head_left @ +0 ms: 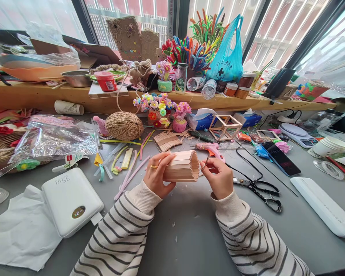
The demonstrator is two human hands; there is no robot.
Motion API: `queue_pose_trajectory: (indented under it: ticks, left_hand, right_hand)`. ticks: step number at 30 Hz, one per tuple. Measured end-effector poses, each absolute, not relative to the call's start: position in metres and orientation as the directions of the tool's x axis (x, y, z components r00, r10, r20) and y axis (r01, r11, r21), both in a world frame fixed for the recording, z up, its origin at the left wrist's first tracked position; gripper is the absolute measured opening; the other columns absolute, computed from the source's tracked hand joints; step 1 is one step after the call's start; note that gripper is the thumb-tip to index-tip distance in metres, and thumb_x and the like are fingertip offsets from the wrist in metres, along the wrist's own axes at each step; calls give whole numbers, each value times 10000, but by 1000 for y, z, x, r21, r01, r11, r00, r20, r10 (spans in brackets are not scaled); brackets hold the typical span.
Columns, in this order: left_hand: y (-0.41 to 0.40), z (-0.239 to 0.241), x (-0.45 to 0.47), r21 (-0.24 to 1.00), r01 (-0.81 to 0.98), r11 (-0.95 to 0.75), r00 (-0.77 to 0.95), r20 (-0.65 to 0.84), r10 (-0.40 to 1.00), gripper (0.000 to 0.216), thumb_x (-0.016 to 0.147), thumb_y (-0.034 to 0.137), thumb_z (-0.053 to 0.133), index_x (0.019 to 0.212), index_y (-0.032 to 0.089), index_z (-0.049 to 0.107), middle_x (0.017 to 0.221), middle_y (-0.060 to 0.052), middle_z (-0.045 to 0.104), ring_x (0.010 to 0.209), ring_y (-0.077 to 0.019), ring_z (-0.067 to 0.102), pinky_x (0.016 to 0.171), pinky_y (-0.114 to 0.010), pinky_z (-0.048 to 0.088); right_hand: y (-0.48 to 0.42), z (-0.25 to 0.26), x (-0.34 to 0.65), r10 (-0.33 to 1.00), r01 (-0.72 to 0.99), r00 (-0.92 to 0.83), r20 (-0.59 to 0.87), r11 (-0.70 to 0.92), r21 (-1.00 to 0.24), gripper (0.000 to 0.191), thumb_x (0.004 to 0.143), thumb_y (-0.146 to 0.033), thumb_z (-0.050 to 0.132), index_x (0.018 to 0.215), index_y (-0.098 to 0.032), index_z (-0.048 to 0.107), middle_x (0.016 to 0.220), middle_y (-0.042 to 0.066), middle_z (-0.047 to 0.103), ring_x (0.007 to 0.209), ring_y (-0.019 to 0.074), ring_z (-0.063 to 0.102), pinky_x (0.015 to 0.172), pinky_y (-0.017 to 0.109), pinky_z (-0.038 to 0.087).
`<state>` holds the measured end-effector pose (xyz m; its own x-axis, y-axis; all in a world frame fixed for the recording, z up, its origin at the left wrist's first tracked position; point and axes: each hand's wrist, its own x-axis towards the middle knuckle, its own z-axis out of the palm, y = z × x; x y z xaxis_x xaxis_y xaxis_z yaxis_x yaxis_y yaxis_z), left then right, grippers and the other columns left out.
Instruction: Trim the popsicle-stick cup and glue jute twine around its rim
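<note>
Stick cup (pixel 179 166): one, of pale flat sticks set side by side; held on its side above the table (pixel 186 230), between the two hands, open end toward the right hand.
Wall: formed, judging by the side in view; rounded stick tips make an uneven rim.
Unfinished, as far as shows: outside bare, no trim or covering; far end behind the fingers, so a base cannot be confirmed.
Left hand (pixel 158 174): closed around the cup's left end, thumb below, fingers over the top; gold ring worn.
Right hand (pixel 218 176): at the rim, thumb and forefinger drawn close together; cannot tell whether they pinch the rim, a small piece or nothing.
Loose sticks (pixel 168 141): a batch lying just behind the cup, not built in.
Glue gun (pixel 211 149): pink, lying behind the right hand.
Scissors (pixel 245 183): black handles, lying just right of the right hand.
Twine ball (pixel 124 125): behind and left of the cup.
Pink flower pot (pixel 180 124): beyond the loose sticks.
Stick frame (pixel 225 127): box-shaped, beyond the glue gun.
Phone (pixel 281 158): lying right, beyond the scissors.
Power bank (pixel 72 202): white, left of the left hand.
Shelf (pixel 97 100): along the windows, bearing pipe cleaners (pixel 186 53) and a blue bag (pixel 227 57).
</note>
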<state>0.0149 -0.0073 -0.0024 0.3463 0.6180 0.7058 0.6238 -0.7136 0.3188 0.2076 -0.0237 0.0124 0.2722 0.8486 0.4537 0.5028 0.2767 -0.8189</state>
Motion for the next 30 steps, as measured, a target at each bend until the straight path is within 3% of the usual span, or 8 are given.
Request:
queue_pose_trajectory:
  ticks: [13, 21, 30]
  left_hand:
    - [-5, -2, 13, 354, 619, -701, 271, 742, 614, 721, 577, 122, 594, 1236, 210, 312, 1137, -118, 435, 1054, -276, 458, 890, -449, 419]
    - [2, -12, 9, 420, 624, -659, 154, 761, 631, 751, 621, 341, 671, 1243, 189, 278, 1103, -146, 478, 1000, -290, 508, 781, -444, 472]
    - [1, -14, 12, 512, 579, -635, 85, 736, 672, 709, 642, 350, 653, 1234, 198, 294, 1116, -147, 464, 1017, -294, 498, 791, -461, 463]
  right_hand:
    - [-19, 10, 212, 837, 507, 303, 455, 263, -821, 224, 687, -392, 588, 637, -174, 592, 593, 19, 616, 492, 128, 589, 450, 234, 507]
    - [-17, 6, 212, 869, 504, 283, 407, 226, -833, 279, 690, -444, 585, 605, -181, 551, 526, 9, 598, 470, 134, 585, 432, 233, 496]
    - [-17, 4, 210, 849, 521, 280, 448, 257, -814, 226, 663, -390, 614, 625, -175, 556, 610, 18, 615, 457, 115, 566, 423, 232, 504]
